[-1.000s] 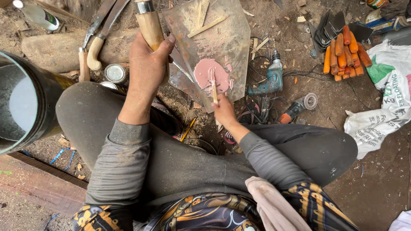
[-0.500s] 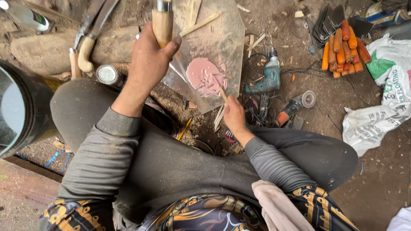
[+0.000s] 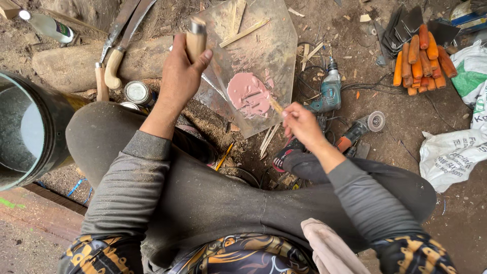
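Observation:
My left hand (image 3: 181,71) grips the pale wooden handle of a knife (image 3: 195,39), held upright, its blade running down to the right over the glass. My right hand (image 3: 302,124) pinches a thin wooden stick (image 3: 275,105) whose tip touches a blob of pink paste (image 3: 249,94). The paste lies on a clear glass sheet (image 3: 269,40) resting on the dirt floor in front of my crossed legs. A few wooden slivers lie on the sheet's far part.
A teal power drill (image 3: 329,90) and an angle grinder (image 3: 362,127) lie right of the glass. Orange handles (image 3: 421,56) are piled at far right beside white sacks (image 3: 451,152). Two sickle-like knives (image 3: 114,56), small tins (image 3: 137,92), a bottle (image 3: 48,26) and a big metal drum (image 3: 25,132) stand left.
My right hand drew back from the paste toward me with the stick. My left hand kept the knife handle, shifting slightly right and lower in view.

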